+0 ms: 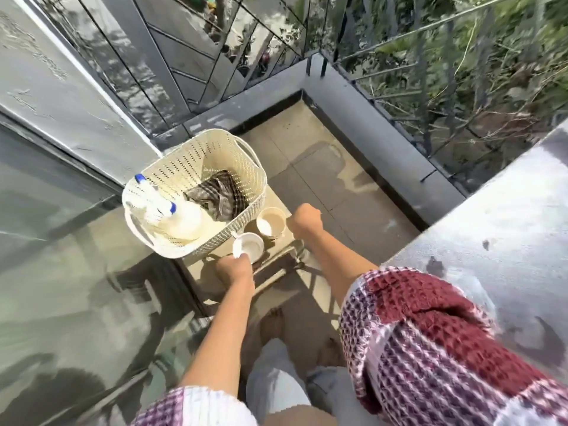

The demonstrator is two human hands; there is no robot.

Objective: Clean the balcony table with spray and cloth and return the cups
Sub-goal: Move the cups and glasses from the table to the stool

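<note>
A small beige table (199, 269) stands on the balcony below me. A cream perforated basket (196, 139) rests on it, holding a white spray bottle (167, 209) with blue parts and a crumpled checked cloth (216, 195). Two cups stand beside the basket at the table's near right corner. My left hand (234, 268) grips the near rim of the white cup (249, 245). My right hand (304, 222) is closed in a fist against the right side of the beige cup (272, 222); its handle is hidden by my fingers.
A glass door (46, 210) runs along the left. A dark ledge (384, 142) with a metal railing (430, 96) bounds the far and right sides. A grey wall (491, 226) stands close on my right. My bare feet (272, 325) are on the tiled floor (325, 179).
</note>
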